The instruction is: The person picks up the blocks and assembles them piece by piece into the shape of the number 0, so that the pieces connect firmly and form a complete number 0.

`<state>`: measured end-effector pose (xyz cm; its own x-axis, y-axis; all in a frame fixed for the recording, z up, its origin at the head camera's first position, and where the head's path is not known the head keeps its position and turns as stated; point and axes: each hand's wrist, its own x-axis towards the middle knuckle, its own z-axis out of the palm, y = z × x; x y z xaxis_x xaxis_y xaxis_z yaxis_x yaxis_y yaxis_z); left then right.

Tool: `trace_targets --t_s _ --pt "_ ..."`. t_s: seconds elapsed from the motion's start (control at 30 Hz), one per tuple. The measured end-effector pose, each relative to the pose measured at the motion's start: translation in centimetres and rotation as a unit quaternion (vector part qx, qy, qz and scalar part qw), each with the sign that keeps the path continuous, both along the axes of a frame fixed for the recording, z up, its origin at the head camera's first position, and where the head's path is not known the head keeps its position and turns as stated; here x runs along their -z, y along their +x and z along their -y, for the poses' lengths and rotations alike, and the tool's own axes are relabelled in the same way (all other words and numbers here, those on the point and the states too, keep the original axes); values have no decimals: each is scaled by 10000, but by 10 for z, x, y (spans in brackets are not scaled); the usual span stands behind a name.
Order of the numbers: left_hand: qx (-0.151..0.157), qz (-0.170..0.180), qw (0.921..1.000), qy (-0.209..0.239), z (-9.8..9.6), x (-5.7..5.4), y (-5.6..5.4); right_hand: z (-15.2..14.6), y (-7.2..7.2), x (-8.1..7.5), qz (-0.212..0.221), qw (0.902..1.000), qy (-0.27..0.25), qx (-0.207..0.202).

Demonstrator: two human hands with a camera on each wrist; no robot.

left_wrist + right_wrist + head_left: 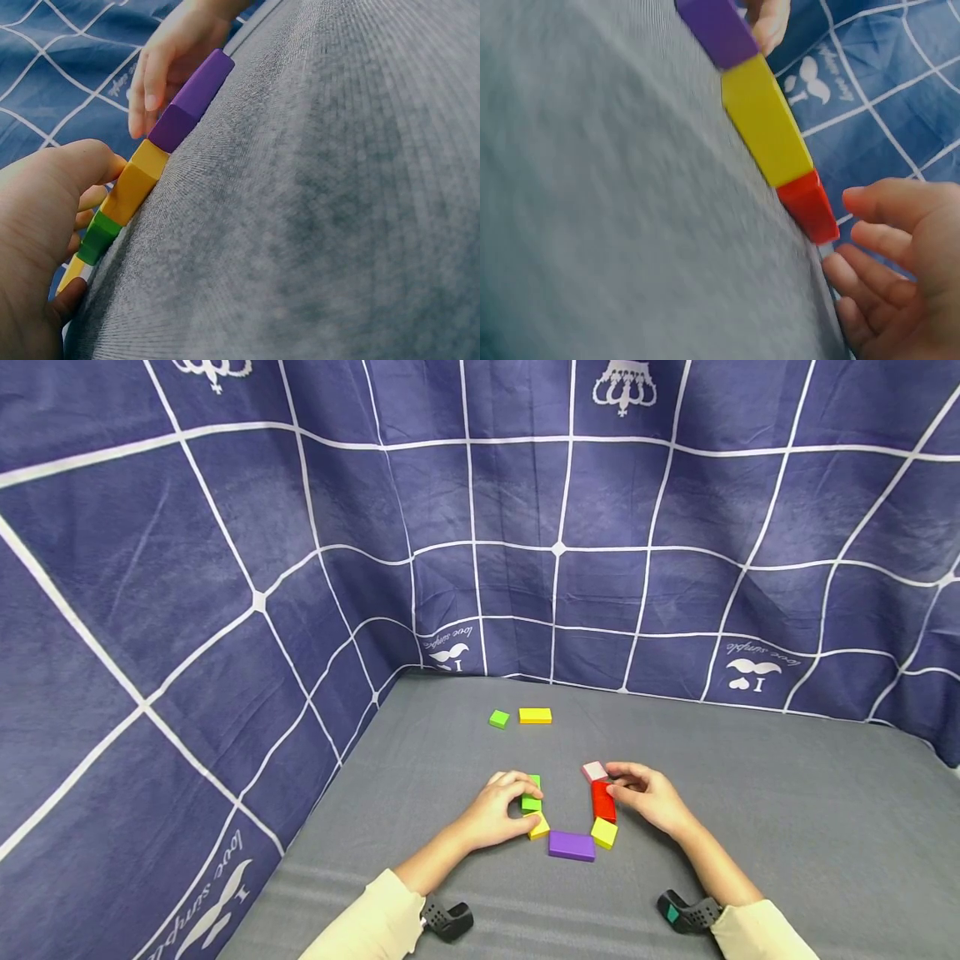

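My left hand lies over the left side of a U-shaped row of blocks. Its thumb meets the small yellow block, and its bent fingers reach across the green block, partly covering it. On the opposite side, my right hand is beside the red block, thumb at its edge and index finger close to the pink block. In the right wrist view its fingers curve loosely near the red block. A purple block forms the near side, with another yellow block at its right end.
Farther back on the grey cloth surface lie a small green block and a long yellow block. A blue curtain with white lines borders the back and left.
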<state>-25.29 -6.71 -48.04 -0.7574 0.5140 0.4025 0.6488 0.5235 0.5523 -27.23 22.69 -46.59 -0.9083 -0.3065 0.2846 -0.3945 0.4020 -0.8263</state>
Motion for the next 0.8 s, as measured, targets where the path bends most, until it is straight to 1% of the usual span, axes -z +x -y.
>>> trace_targets --t_s 0.03,0.07,0.13,0.37,0.47,0.57,0.67,0.8 --pt "0 -24 10000 6 0 0 0 1 1 1 -87 9999 75 80" --pt "-3 -32 10000 5 0 0 0 0 0 6 -185 9996 120 149" --pt "2 -68 10000 17 0 0 0 0 0 8 -313 9991 167 229" --pt "26 -191 9998 -30 0 -2 1 3 3 8 -509 9964 580 361" --pt "36 -244 9997 -88 0 -2 1 5 5 9 -591 9951 672 429" --pt "55 -294 9994 -178 1 -5 1 6 6 9 -583 9947 707 464" --pt "52 -249 9993 -285 0 -8 1 5 5 9 -532 9953 670 451" --pt "90 -16 9993 -374 0 -16 -3 2 3 11 -502 9968 498 360"
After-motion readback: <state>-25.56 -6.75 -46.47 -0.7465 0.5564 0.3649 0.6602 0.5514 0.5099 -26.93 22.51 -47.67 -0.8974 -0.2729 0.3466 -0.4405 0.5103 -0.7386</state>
